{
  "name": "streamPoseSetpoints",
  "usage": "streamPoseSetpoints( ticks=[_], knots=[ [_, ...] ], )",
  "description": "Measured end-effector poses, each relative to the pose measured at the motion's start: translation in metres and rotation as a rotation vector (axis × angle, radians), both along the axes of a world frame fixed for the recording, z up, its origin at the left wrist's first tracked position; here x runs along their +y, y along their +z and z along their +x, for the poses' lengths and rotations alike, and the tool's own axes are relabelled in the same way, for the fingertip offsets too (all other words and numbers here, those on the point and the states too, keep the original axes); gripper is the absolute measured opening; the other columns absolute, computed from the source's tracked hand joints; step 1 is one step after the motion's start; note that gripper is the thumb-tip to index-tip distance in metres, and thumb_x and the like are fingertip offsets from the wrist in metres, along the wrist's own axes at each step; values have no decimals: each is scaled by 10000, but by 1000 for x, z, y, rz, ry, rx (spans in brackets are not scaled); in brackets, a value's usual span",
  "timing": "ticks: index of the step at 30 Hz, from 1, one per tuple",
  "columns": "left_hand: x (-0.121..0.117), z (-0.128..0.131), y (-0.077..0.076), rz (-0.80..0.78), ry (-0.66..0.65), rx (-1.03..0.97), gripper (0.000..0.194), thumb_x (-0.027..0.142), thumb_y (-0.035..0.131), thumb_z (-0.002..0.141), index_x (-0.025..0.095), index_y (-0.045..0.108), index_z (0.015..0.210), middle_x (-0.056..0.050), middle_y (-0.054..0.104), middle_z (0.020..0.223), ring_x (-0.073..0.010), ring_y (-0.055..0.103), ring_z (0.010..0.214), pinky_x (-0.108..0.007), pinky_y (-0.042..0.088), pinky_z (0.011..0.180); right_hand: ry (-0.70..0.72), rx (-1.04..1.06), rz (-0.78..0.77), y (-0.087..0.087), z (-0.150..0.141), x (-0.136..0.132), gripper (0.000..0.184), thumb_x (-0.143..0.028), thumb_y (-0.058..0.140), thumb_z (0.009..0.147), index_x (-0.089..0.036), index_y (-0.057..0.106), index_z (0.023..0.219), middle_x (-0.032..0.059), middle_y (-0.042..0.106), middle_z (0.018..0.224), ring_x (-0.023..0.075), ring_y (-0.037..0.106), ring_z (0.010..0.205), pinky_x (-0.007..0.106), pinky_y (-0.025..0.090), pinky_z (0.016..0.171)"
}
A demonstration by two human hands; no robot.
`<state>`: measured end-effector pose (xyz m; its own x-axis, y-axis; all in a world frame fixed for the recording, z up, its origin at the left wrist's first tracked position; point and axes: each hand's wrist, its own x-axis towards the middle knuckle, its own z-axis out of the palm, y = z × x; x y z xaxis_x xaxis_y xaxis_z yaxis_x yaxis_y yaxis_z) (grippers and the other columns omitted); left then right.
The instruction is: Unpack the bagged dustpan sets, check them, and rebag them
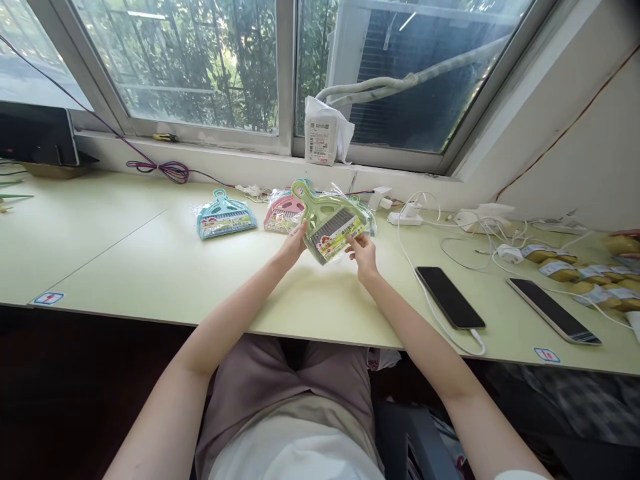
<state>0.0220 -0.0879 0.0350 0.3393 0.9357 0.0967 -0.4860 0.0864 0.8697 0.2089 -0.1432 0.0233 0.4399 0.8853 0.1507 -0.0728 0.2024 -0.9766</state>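
Note:
A green mini dustpan and brush set (pixel 334 223) in clear wrapping is held up above the table, tilted, its printed label facing me. My left hand (pixel 294 245) grips its left edge. On the lower right, my right hand (pixel 363 253) pinches the wrapping near the label. Behind it lie a pink dustpan set (pixel 284 210) and part of a blue one, both partly hidden by the green set. Another wrapped blue dustpan set (pixel 225 217) rests on the table to the left, apart from my hands.
A black phone (pixel 451 297) on a white cable and a second phone (pixel 553 310) lie to the right. Power strips and tangled cables run along the wall. Several wrapped yellow-brown packs (pixel 593 273) sit far right. A white packet (pixel 323 137) stands on the sill; a tablet (pixel 37 133) stands left.

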Motion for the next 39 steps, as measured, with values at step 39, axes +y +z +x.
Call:
streamPoseSetpoints(
  ticks=[39],
  knots=[
    [21,-57,28,393,528,372,338,486,760,741,186,742,896,-74,744,831,-241,697,936,-284,535,759,371,-240,-166,26,18,-7,396,-372,847,534,-174,722,854,-11,611,563,40,229,410,218,126,387]
  ],
)
